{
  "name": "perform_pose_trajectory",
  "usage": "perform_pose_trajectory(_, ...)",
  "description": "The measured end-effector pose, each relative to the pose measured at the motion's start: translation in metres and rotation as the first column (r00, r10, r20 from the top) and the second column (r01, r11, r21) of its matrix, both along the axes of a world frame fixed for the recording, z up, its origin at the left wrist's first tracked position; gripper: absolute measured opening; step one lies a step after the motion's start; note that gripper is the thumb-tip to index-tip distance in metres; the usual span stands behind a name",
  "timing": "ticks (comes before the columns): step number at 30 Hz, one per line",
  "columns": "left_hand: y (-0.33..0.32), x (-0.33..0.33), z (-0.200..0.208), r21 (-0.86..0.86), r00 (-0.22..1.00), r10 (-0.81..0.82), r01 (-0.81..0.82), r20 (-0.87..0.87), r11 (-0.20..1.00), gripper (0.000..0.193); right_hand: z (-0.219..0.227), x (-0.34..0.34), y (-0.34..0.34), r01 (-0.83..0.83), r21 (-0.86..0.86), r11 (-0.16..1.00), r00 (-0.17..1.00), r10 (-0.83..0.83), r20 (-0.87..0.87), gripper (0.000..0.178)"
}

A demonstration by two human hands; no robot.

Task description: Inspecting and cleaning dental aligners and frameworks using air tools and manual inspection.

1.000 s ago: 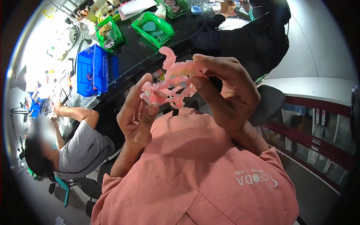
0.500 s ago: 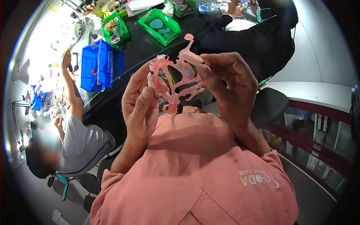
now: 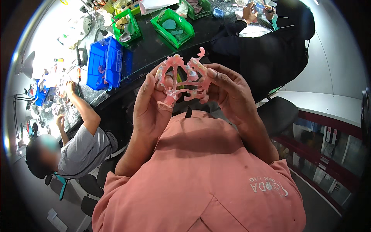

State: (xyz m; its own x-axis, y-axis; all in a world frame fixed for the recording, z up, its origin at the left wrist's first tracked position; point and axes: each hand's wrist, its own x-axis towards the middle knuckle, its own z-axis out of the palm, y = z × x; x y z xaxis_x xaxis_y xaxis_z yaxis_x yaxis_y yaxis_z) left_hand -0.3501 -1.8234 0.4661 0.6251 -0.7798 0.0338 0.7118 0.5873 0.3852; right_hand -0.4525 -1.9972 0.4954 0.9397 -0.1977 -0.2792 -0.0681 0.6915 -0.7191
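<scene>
Between my two hands, in front of my chest, is a pink, open-worked dental framework (image 3: 181, 82) with thin bars, a curved rim with pale patches and a stubby stem at its lower left. My left hand (image 3: 150, 98) grips its left side, thumb on the near face and fingers behind. My right hand (image 3: 228, 87) pinches the right rim between thumb and fingers. Some fingertips are hidden behind the piece. A small curled pink arm rises from its upper right.
On the dark bench ahead stand a blue bin (image 3: 104, 63) with pink bits, a green tray (image 3: 172, 28) with bluish pieces and another green tray (image 3: 126, 27). A co-worker in a grey shirt (image 3: 84, 149) sits left; another in dark clothing (image 3: 270, 54) works ahead right. A dark chair (image 3: 279, 115) stands at right.
The pink framework has been tilted, so more of its face and its stem now show, and the stem has swung left. Both hands shifted their hold slightly. The left co-worker's raised hand has lowered.
</scene>
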Motion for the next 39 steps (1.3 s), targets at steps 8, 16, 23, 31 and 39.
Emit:
perform_pose_trajectory(8,-0.001,-0.001,0.011,0.471,0.981,0.075,-0.152,0.179,0.869,0.044,-0.004,0.000,-0.002,0.145,-0.318,0.937,0.989,-0.131,0.067,0.035)
perform_pose_trajectory(16,0.004,0.000,0.001,0.496,0.906,0.039,-0.267,0.421,0.826,0.051,-0.015,0.002,-0.007,0.179,-0.364,0.914,0.984,-0.161,0.078,0.038)
perform_pose_trajectory(23,0.002,-0.002,-0.007,0.457,0.827,0.031,-0.340,0.561,0.822,0.054,-0.021,0.004,-0.010,0.248,-0.388,0.888,0.969,-0.230,0.094,0.037)
perform_pose_trajectory(31,-0.004,0.001,-0.012,0.440,0.927,0.111,-0.273,0.359,0.855,0.049,-0.024,0.004,-0.010,0.214,-0.340,0.916,0.977,-0.208,0.055,0.038)
perform_pose_trajectory(39,-0.004,0.000,-0.016,0.523,0.919,0.086,-0.294,0.385,0.800,0.052,-0.029,0.006,-0.007,0.185,-0.376,0.908,0.983,-0.169,0.074,0.045)
